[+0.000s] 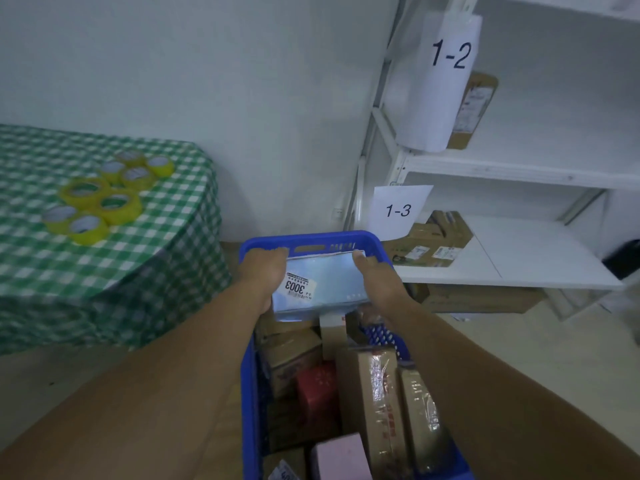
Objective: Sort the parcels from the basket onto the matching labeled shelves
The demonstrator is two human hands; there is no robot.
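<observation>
Over the far end of the blue basket I hold a light blue parcel with a sticker reading 3003. My left hand grips its left side and my right hand grips its right side. Below it the basket is packed with several parcels: brown cardboard boxes, a red box, a pink one and taped brown packets. At the right stands a white rack whose shelf labelled 1-2 carries one upright brown box. The shelf labelled 1-3 carries several brown boxes.
A table under a green checked cloth stands at the left with several yellow tape rolls on it. A flat cardboard box lies under the 1-3 shelf. A dark object sits at the far right edge.
</observation>
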